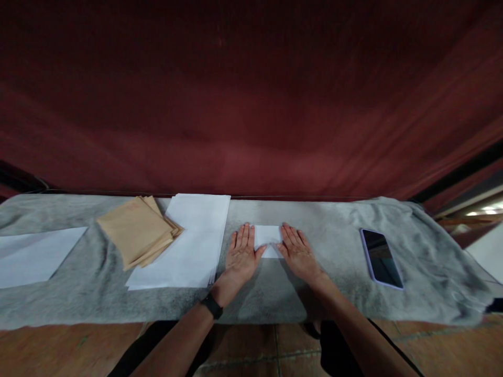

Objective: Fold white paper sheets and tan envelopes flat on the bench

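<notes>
A small folded white paper [268,236] lies on the grey cloth [334,246] in front of me. My left hand [241,256] lies flat on the cloth at the paper's left edge, fingers stretched out, its thumb touching the paper. My right hand [297,252] rests flat on the paper's right edge, fingers also extended. Both hands are open and hold nothing. A black band sits on my left wrist.
A stack of white sheets [188,246] lies left of my hands, with brown envelopes [137,230] overlapping its left side. Another white sheet [35,256] is at far left. A phone [381,257] lies at right. A dark red curtain [251,104] hangs behind.
</notes>
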`<state>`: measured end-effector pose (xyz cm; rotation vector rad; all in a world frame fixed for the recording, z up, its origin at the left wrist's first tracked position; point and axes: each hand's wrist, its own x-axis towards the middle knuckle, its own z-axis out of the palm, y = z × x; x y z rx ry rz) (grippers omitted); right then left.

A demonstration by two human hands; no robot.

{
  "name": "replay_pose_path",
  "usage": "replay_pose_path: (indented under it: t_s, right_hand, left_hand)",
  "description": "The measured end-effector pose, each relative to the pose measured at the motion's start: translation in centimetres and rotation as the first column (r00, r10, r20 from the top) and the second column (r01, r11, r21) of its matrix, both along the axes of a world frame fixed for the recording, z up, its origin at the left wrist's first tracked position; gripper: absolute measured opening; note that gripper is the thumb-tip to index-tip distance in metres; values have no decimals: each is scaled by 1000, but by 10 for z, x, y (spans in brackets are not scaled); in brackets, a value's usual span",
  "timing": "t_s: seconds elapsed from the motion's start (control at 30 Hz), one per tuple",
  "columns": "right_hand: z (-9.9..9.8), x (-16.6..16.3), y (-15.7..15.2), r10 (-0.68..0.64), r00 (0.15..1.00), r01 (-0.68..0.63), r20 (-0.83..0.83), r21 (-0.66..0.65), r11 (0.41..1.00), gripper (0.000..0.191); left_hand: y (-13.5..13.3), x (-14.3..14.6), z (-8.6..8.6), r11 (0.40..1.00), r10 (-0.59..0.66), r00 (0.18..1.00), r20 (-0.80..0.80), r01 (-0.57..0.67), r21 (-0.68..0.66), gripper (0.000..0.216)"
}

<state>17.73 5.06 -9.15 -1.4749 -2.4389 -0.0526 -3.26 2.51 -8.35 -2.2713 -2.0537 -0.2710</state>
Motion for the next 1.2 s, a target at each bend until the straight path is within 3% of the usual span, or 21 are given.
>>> replay_pose_path:
  t_s: [0.27, 0.47, 0.57, 0.67, 0.77, 0.97, 1.2]
  right_hand:
    - [4, 28, 18, -5, 1000, 5, 0, -177, 984, 56]
    - [7, 37, 25, -11, 1000, 8, -11, -198, 980, 53]
    - [6, 39, 27, -1, 1000, -3, -20, -191, 982, 52]
    - [3, 40, 29, 16, 1000, -20, -23, -184, 983, 52]
    - [1, 42, 30, 28, 999, -31, -22, -181, 983, 52]
    - [2, 41, 30, 22, 1000, -23, -13, -175, 984, 52]
    - [2, 40, 29, 22, 1000, -21, 6, -154, 988, 52]
  left_hand:
    - [-1, -2, 3, 1000, 6, 1000, 22, -6, -7, 75]
    - [1, 4, 10, 1000, 4, 999, 50, -3, -4, 65]
    - [-2, 14, 19, 981, -191, 974, 119, 194, -14, 57]
    - [-9, 25, 24, 890, -442, 882, 165, 454, -41, 53]
    - [-16, 32, 24, 823, -549, 816, 183, 566, -55, 55]
    - [-16, 33, 21, 823, -544, 818, 187, 563, -71, 59]
    - [-12, 42, 16, 899, -424, 892, 157, 436, -49, 61]
